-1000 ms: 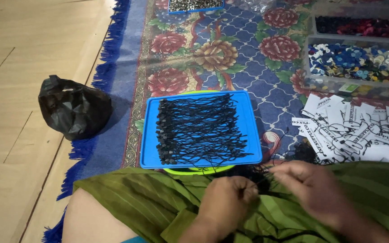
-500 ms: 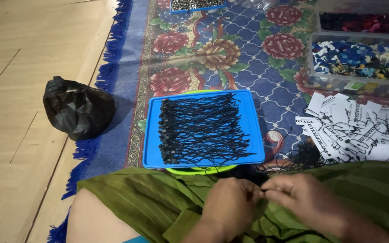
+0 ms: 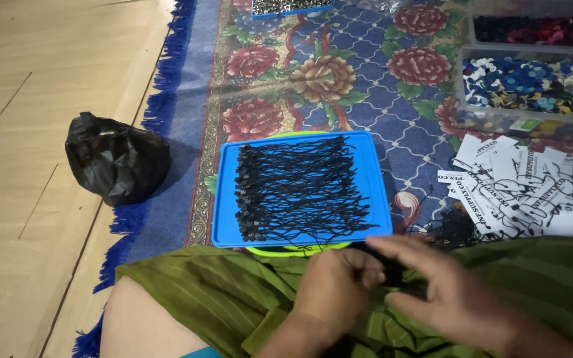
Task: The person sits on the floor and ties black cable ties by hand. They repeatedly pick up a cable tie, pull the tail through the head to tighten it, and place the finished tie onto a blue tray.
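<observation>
The person sits on the floor with a green cloth [image 3: 220, 298] over the lap. The left hand [image 3: 336, 285] is curled shut and pinches a small black string piece [image 3: 392, 273], low in the lap just below the tray. The right hand [image 3: 452, 292] has its fingers spread loose right beside that piece, and I cannot tell if it grips it too. It looks like the person is fixing up one string, and the step after that would need a careful lay-down on the one blue tray [image 3: 373, 199], where many black strings [image 3: 293, 189] lie in rows, too many to count. There are one black bag [image 3: 115, 158], two clear boxes of buttons [image 3: 532, 79], one heap of white paper tags [image 3: 532, 192] and one flowered rug [image 3: 326, 73].
</observation>
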